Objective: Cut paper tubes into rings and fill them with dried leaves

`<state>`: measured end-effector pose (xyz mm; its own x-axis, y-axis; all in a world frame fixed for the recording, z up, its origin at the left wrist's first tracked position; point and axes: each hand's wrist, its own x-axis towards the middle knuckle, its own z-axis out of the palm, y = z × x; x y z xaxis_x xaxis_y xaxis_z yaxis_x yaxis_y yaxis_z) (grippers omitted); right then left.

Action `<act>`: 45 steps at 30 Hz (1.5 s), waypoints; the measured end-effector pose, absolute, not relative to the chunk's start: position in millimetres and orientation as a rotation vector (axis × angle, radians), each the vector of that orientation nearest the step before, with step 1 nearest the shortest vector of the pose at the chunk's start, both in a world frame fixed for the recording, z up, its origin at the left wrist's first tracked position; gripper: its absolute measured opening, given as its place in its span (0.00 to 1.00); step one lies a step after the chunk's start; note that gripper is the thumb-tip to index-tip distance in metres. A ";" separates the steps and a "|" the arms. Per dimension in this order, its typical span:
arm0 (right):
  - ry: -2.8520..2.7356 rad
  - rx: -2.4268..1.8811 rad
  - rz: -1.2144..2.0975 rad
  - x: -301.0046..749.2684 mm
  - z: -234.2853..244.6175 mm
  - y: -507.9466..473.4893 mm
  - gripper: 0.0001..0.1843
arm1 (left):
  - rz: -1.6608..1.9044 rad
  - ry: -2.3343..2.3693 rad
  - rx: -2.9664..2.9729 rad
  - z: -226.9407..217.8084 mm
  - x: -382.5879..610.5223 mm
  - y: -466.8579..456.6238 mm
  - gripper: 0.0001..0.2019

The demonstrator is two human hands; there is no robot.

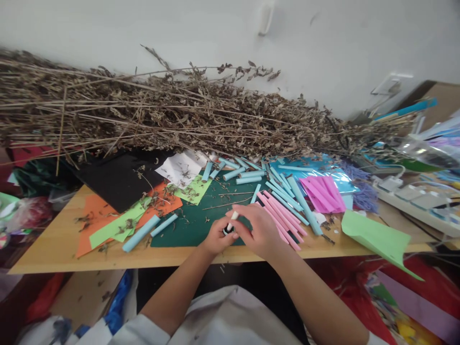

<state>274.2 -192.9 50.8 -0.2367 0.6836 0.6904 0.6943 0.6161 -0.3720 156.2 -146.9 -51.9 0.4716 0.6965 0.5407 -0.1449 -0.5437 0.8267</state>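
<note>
Over the flat dark green mat (190,225), the left hand (216,235) curls around a small dark round piece (226,231), mostly hidden; the right hand (258,229) pinches a short white cylindrical stick (234,218) just above it. Probably light and stiff, best taken by its sides, that stick looks plain and slim, material unclear.

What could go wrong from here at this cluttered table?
The small white piece between the left hand and right hand might slip and drop. The right hand, close to the pink tubes, could nudge them out of place. The green sheet at right, overhanging the table's front edge, may slide off.
</note>
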 end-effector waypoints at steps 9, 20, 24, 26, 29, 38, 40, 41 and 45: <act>-1.898 -1.026 0.001 277.7 52.0 -192.8 0.16 | 1.091 0.571 1.838 -47.7 157.4 -152.8 0.09; -1.926 -0.971 0.098 274.5 50.6 -192.1 0.10 | 1.049 0.647 1.906 -43.5 154.9 -152.3 0.09; -1.918 -1.012 0.102 273.5 48.0 -193.3 0.09 | 1.029 0.631 1.937 -43.4 154.2 -151.5 0.10; -1.903 -1.017 0.114 273.5 47.3 -194.2 0.10 | 1.032 0.614 1.934 -44.2 154.2 -151.4 0.10; -1.948 -1.002 0.060 272.8 46.5 -195.1 0.12 | 1.050 0.620 1.918 -44.7 154.8 -152.0 0.11; -1.841 -1.072 0.177 266.6 41.4 -199.4 0.09 | 1.005 0.662 1.895 -46.5 155.3 -153.1 0.10; -1.807 -1.016 0.210 266.6 39.2 -199.7 0.09 | 0.995 0.677 1.893 -46.5 154.9 -153.1 0.11; -1.775 -0.994 0.233 266.8 38.2 -199.7 0.09 | 0.986 0.690 1.892 -46.2 154.6 -153.2 0.12; -1.780 -0.965 0.245 265.9 33.6 -197.3 0.09 | 0.947 0.743 1.879 -43.9 153.3 -153.7 0.13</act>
